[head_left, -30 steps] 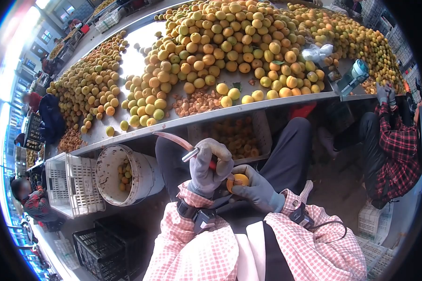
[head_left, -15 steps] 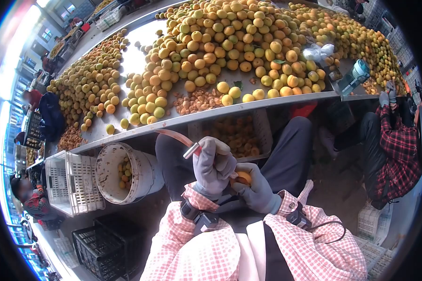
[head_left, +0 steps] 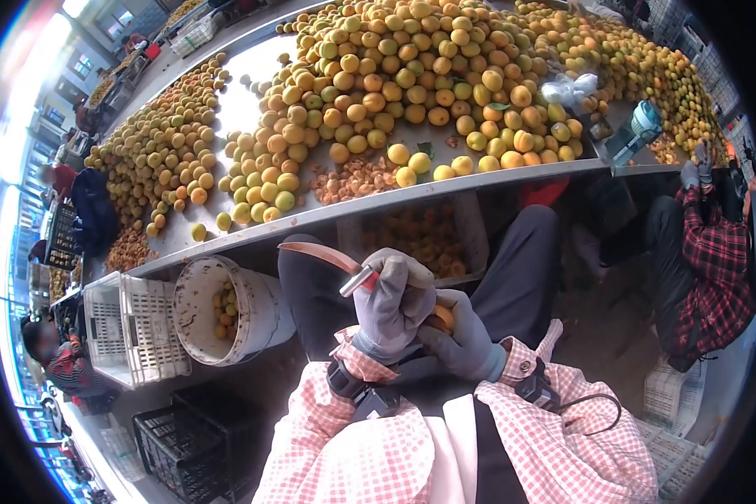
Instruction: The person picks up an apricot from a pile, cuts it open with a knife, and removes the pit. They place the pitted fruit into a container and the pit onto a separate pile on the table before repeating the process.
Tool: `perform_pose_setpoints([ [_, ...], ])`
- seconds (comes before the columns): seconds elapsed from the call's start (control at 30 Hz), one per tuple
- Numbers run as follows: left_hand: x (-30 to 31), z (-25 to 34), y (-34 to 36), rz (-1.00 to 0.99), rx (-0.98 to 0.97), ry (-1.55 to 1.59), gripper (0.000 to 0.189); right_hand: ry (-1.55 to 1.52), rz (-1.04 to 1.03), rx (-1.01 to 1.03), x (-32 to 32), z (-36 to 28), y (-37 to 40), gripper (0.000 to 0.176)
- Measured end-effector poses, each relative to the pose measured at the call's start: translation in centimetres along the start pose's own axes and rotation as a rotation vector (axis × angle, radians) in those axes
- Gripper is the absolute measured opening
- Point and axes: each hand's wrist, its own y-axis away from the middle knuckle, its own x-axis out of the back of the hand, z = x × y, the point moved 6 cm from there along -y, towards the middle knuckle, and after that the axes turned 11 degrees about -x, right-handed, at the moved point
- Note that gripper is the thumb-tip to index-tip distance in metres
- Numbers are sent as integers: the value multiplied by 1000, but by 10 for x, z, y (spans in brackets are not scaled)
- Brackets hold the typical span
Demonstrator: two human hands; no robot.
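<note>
In the head view, my left hand, in a grey glove, is closed around a curved-blade knife. The blade points left, away from my other hand, and a metal collar sits at the handle's end. My gloved right hand is closed on an orange apricot, mostly hidden by the fingers. The two hands touch or nearly touch above my lap, the left fingertips beside the fruit. Below the table edge, between my knees, a crate holds apricot pieces.
Piled apricots cover much of the metal-edged table, with a heap of pits near its edge. A white bucket and white crates stand left, a black crate below. A co-worker sits at right by a bottle.
My left hand has shifted slightly right and down, closer against my right hand, and the knife has tilted a little with it. Less of the apricot shows now.
</note>
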Motion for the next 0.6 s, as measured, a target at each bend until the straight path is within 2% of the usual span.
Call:
perform_pose_setpoints([
  [0.03, -4, 1, -1, -23, -18, 42, 29, 99, 40, 195, 2, -9, 4, 43],
  [0.13, -3, -2, -3, -10, 4, 81, 29, 134, -4, 288, 2, -19, -2, 41],
  [0.37, -6, -4, -10, 28, 17, -30, 35, 439, 4, 299, 10, -18, -8, 35],
  [0.43, 0, -14, -10, 136, 197, 160, 37, -280, -133, -325, 17, 38, -22, 36],
  [0.47, 2, -16, -9, 141, 193, 161, 37, -277, -138, -328, 19, 39, -21, 36],
  [0.53, 13, -21, -10, 198, 172, 73, 38, 656, -37, 285, 15, -3, -20, 34],
  [0.57, 19, -22, -10, 233, 141, 39, 38, 657, -39, 286, 10, -1, -21, 34],
  [0.6, 22, -25, -12, 231, 140, 43, 38, 513, 30, 321, 8, 0, -21, 32],
])
